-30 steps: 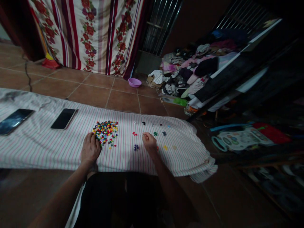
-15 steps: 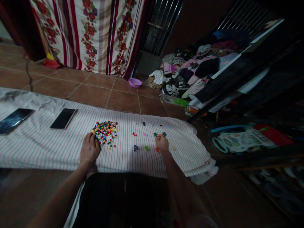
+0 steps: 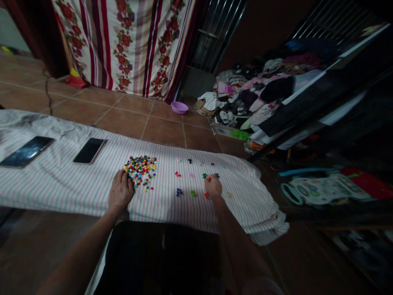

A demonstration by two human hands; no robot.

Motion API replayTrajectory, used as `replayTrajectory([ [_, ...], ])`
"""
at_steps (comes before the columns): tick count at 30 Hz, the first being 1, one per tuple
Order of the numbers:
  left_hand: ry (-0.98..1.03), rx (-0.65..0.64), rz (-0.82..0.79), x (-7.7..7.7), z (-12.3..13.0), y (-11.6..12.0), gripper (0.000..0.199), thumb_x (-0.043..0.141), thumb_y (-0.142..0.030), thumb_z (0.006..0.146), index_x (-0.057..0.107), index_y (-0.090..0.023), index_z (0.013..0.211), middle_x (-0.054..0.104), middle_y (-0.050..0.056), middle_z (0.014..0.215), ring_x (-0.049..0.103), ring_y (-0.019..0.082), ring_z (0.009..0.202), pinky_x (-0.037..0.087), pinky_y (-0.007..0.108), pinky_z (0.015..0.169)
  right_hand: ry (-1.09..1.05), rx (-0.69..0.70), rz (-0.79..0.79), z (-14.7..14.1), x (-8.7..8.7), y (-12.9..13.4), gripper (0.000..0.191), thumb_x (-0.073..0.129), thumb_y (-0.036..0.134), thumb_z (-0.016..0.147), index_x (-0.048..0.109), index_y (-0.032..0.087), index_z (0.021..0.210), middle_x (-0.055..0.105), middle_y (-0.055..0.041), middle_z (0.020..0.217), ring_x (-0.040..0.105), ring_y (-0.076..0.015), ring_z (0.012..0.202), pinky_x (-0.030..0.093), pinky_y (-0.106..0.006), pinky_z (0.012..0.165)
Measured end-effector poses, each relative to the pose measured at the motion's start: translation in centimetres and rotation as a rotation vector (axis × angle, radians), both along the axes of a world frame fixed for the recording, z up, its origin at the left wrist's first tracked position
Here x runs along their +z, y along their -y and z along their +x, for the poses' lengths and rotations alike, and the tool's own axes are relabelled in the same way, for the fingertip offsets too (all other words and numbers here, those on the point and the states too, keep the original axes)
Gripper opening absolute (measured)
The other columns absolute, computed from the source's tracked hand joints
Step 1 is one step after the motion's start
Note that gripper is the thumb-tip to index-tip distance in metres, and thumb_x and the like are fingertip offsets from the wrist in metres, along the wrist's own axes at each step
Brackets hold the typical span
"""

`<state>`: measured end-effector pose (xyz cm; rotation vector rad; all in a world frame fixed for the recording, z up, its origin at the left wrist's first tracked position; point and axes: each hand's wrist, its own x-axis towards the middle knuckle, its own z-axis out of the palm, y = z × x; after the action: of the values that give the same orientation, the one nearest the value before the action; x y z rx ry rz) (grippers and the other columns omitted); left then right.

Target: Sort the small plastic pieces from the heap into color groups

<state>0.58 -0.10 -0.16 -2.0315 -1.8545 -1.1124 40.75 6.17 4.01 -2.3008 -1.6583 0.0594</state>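
A pile of small multicoloured pieces (image 3: 141, 169) lies on the striped cloth (image 3: 156, 205). My left hand (image 3: 120, 189) rests flat at the pile's left edge, fingers spread a little. To the right, small groups sorted by colour stand in rough rows, among them red (image 3: 177, 174), pink (image 3: 192, 175), dark blue (image 3: 179, 192) and lime green (image 3: 193, 193). My right hand (image 3: 213, 185) is closed beside the green group (image 3: 204, 175), just above the orange group (image 3: 206, 195); anything between its fingertips is too small to make out.
Two phones (image 3: 89, 150) (image 3: 28, 151) lie on the cloth at the left. Beyond it, a purple basin (image 3: 179, 107) stands on the tiled floor, with heaped clothes (image 3: 242, 94) behind to the right.
The view has shifted slightly, so the scene sits further right. My right hand has drawn back a little from the green group; my left hand stays beside the pile.
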Motion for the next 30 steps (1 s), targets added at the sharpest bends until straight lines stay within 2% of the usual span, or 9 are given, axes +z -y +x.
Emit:
replayTrajectory([
  [6, 0.046, 0.046, -0.004, -0.3, 0.1, -0.1, 0.035, 0.038, -0.020, 0.089, 0.051, -0.008, 0.120, 0.054, 0.021, 0.125, 0.042, 0.031, 0.131, 0.040, 0.052, 0.109, -0.004, 0.042, 0.096, -0.8, 1.1, 0.4, 0.016, 0.050, 0.016, 0.083, 0.065, 0.018, 0.087, 0.062, -0.0055, 0.085, 0.054, -0.0157, 0.077, 0.035, -0.025, 0.068],
  [10, 0.045, 0.040, -0.007, -0.4, 0.2, -0.1, 0.036, 0.037, -0.020, 0.090, 0.052, -0.008, 0.120, 0.055, 0.021, 0.125, 0.043, 0.031, 0.131, 0.041, 0.054, 0.108, -0.084, 0.147, 0.184, -3.7, 2.0, 0.9, 0.017, 0.049, 0.021, 0.083, 0.065, 0.019, 0.088, 0.062, -0.0053, 0.085, 0.054, -0.0165, 0.079, 0.038, -0.025, 0.071],
  [13, 0.054, 0.058, -0.003, -0.4, 0.2, -0.1, 0.037, 0.037, -0.021, 0.090, 0.051, -0.007, 0.121, 0.054, 0.022, 0.127, 0.042, 0.032, 0.131, 0.041, 0.055, 0.107, -0.189, 0.292, 0.212, -7.3, 2.0, 1.4, 0.018, 0.049, 0.023, 0.083, 0.066, 0.019, 0.085, 0.062, -0.0049, 0.084, 0.056, -0.0167, 0.079, 0.041, -0.026, 0.073],
  [17, 0.079, 0.045, -0.016, -0.3, 0.3, 0.0, 0.039, 0.037, -0.021, 0.090, 0.051, -0.007, 0.123, 0.053, 0.023, 0.130, 0.041, 0.032, 0.133, 0.041, 0.056, 0.107, -0.319, 0.568, 0.203, -12.8, 1.1, 2.6, 0.019, 0.050, 0.022, 0.085, 0.068, 0.020, 0.086, 0.063, -0.0031, 0.082, 0.057, -0.0155, 0.074, 0.045, -0.027, 0.074],
  [22, 0.077, 0.033, -0.007, -0.3, 0.2, 0.0, 0.040, 0.036, -0.022, 0.089, 0.048, -0.009, 0.126, 0.053, 0.021, 0.129, 0.041, 0.032, 0.132, 0.041, 0.057, 0.105, -0.318, 0.844, 0.152, -18.0, 0.0, 4.3, 0.018, 0.053, 0.016, 0.086, 0.070, 0.020, 0.092, 0.066, -0.0044, 0.088, 0.059, -0.0174, 0.086, 0.047, -0.030, 0.083],
  [25, 0.071, 0.033, -0.004, -0.3, 0.2, 0.0, 0.040, 0.036, -0.021, 0.089, 0.048, -0.009, 0.126, 0.053, 0.021, 0.128, 0.041, 0.032, 0.132, 0.041, 0.057, 0.105, -0.254, 0.898, 0.118, -19.8, -0.1, 5.0, 0.020, 0.055, 0.016, 0.087, 0.069, 0.021, 0.100, 0.066, -0.0059, 0.095, 0.057, -0.0194, 0.094, 0.045, -0.033, 0.088],
  [30, 0.079, 0.035, -0.015, -0.3, 0.3, -0.1, 0.039, 0.036, -0.020, 0.089, 0.049, -0.007, 0.123, 0.053, 0.023, 0.127, 0.040, 0.031, 0.133, 0.040, 0.055, 0.107, -0.117, 0.885, 0.065, -21.4, 0.0, 5.5, 0.021, 0.056, 0.016, 0.087, 0.069, 0.023, 0.103, 0.064, -0.0059, 0.096, 0.054, -0.0212, 0.096, 0.045, -0.033, 0.087],
])
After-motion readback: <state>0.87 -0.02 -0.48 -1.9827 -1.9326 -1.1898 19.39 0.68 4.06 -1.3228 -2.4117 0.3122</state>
